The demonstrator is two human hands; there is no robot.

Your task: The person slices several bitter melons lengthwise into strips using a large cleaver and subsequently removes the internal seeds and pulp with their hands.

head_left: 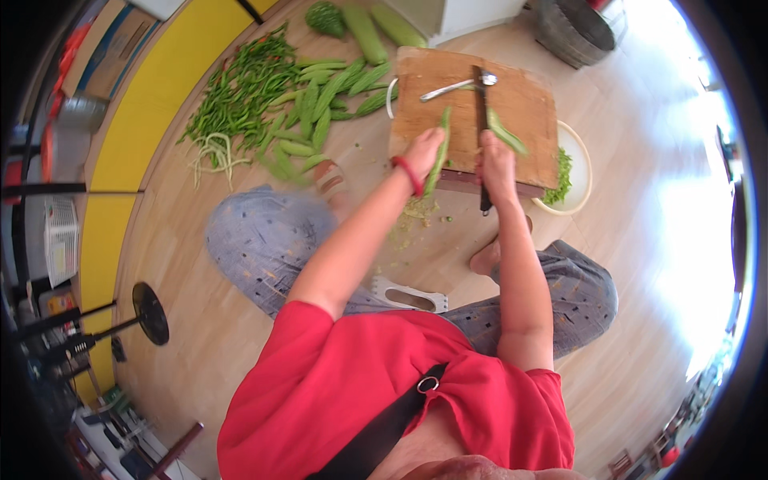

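Note:
My left hand [424,150], a red band at its wrist, is closed around a long green piece of what looks like bitter melon [442,148] at the near left edge of the wooden chopping board [520,88]. My right hand [498,166] grips a knife [482,100] by its black handle; the dark blade points away from me over the board. Just right of the blade lies another pale green, split-looking melon piece [506,134]. A metal spoon [446,89] rests across the far part of the board, partly behind the knife.
Bitter melons [344,84], a heap of green chillies [248,88] and large gourds [364,34] lie on the floor at left. A white basin [580,172] with chopped greens sits right of the board. A metal bucket [572,36] stands far right. Scraps [420,212] litter the floor nearby.

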